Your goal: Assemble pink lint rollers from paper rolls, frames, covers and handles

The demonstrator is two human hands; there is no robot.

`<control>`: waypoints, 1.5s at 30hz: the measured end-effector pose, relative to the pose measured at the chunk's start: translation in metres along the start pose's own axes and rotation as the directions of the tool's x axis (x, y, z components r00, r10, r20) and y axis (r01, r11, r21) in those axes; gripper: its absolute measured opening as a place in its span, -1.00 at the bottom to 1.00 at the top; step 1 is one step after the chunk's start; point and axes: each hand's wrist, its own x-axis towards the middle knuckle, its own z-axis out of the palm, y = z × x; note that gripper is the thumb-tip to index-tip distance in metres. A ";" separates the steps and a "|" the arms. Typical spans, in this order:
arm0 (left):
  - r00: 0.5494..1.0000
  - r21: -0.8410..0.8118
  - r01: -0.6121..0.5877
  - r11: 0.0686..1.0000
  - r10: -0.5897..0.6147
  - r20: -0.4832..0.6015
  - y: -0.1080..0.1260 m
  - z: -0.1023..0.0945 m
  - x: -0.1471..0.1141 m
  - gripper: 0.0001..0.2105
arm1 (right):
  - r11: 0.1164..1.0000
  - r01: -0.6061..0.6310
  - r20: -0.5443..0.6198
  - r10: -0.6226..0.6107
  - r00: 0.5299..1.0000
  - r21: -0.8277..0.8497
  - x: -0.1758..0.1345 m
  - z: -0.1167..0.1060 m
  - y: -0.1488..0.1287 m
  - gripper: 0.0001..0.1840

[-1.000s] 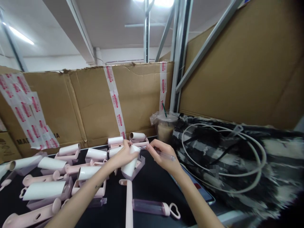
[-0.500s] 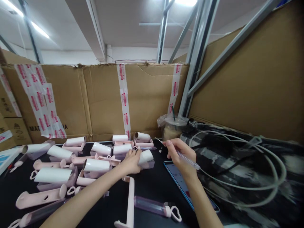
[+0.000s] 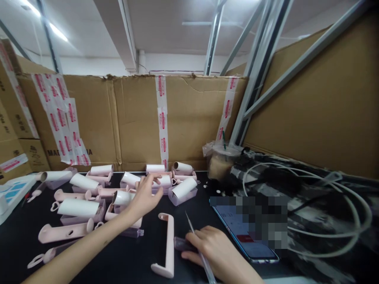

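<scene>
My left hand (image 3: 146, 195) is open, its fingers spread just over the white rolls in the middle of the table. A white roll (image 3: 185, 188) resting tilted on a translucent purple case (image 3: 183, 198) lies to its right. My right hand (image 3: 214, 246) is closed around a thin pointed tool (image 3: 205, 262) with a clear handle, tip pointing up and away. Its fingers also touch a translucent purple tube (image 3: 182, 243), mostly hidden beneath them. Beside that tube lies a pale pink bracket (image 3: 169, 244) with turned ends.
More white rolls (image 3: 78, 206), pink brackets (image 3: 65, 231) and purple cases cover the left side. A phone (image 3: 237, 228) lies at the right, near coiled white cable (image 3: 352, 232). A drink cup (image 3: 220, 161) stands at the back before a cardboard wall (image 3: 195, 122).
My left hand has let go of the right-hand white roll and moved left. My right hand has come down and left from above the phone to the purple tube, still holding the pointed tool.
</scene>
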 end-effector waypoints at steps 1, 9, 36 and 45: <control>1.000 -0.037 -0.012 0.999 0.012 0.002 -0.005 -0.008 -0.010 -0.76 | 1.000 -0.010 -0.018 0.011 1.000 0.017 0.001 0.002 0.003 -0.73; 0.983 -0.668 0.180 0.722 -0.111 0.144 -0.005 -0.018 -0.044 -0.54 | 0.948 -0.015 -0.223 0.090 0.971 0.319 0.059 -0.029 0.012 -0.74; 0.797 0.307 -0.518 0.798 0.581 -0.166 -0.015 -0.046 -0.025 -0.51 | 0.451 -0.039 0.060 -0.033 0.998 0.892 0.106 -0.031 -0.037 -0.87; 0.952 0.375 -0.117 0.920 0.211 -0.221 0.001 -0.044 0.005 -0.60 | 0.732 0.052 -0.225 0.141 0.964 0.679 0.142 -0.019 -0.011 -0.94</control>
